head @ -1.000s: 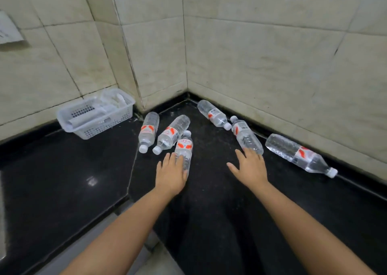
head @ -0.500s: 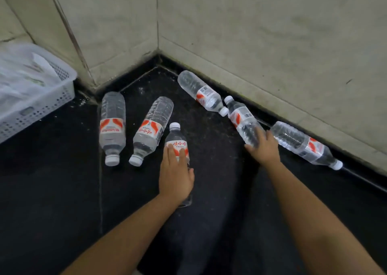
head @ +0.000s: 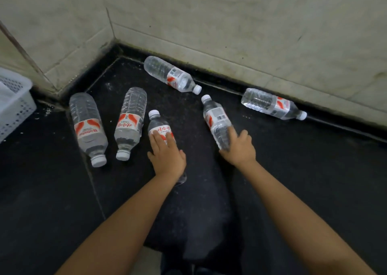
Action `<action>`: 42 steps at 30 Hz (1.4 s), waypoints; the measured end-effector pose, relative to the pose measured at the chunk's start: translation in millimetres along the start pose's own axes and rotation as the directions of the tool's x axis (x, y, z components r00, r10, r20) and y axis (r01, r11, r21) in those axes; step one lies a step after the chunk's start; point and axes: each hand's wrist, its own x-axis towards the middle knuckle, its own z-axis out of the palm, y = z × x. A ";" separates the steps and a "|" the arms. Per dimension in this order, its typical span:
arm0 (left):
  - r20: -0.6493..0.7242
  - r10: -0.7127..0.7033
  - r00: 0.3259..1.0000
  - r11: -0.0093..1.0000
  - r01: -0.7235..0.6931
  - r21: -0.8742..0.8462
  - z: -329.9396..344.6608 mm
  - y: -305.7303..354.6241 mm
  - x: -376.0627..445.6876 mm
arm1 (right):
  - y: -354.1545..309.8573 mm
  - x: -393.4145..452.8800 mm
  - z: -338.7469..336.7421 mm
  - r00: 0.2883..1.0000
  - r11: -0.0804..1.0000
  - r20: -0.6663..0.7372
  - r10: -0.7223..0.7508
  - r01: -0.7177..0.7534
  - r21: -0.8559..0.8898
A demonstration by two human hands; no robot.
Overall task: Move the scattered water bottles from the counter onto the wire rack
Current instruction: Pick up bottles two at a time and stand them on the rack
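6 water bottles lie on their sides on the black counter (head: 293,170), all clear plastic with white caps and red-and-white labels, gathered toward the tiled corner.

Left hand (head: 166,156) is down flat over the middle bottle (head: 156,126), palm on its lower body, fingers (head: 156,137) spread across the label, cap pointing away toward the wall. The fingers lie over the top rather than curled under, so whether it has a real grasp I cannot tell.

Right hand (head: 240,149) is wrapped round the base end of the next bottle (head: 215,117), fingers closed on it, and that bottle tilts with its cap up toward the wall.

Left of the middle one, 2 bottles lie side by side, caps toward the camera: the near-left bottle (head: 128,119) just beside it, and the far-left bottle (head: 88,126) beyond that, near the counter's seam.

Back by the wall, the corner bottle (head: 169,74) lies slanted with its cap close to the cap of the one in the right hand, not touching. Further right, the wall bottle (head: 270,104) rests along the dark strip at the foot of the tiled wall (head: 251,23), well apart from both hands.

At the left edge, a white perforated basket (head: 14,107) sits on the counter against the wall.
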 end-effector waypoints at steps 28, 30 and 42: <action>0.127 0.109 0.986 0.977 -0.130 0.169 -2.5 -22.0 -80.9 | -5.2 -49.0 13.5 0.991 0.991 0.131 -0.032 0.014 0.133; 0.124 0.049 0.991 0.984 -0.070 0.166 4.0 -11.2 -73.0 | -3.1 -48.8 11.0 0.989 0.989 0.138 -0.043 0.023 0.146; 0.176 0.094 0.980 0.995 -0.096 0.004 -16.2 -44.0 -53.8 | 0.5 -54.6 22.8 0.995 0.998 0.089 -0.048 0.044 0.043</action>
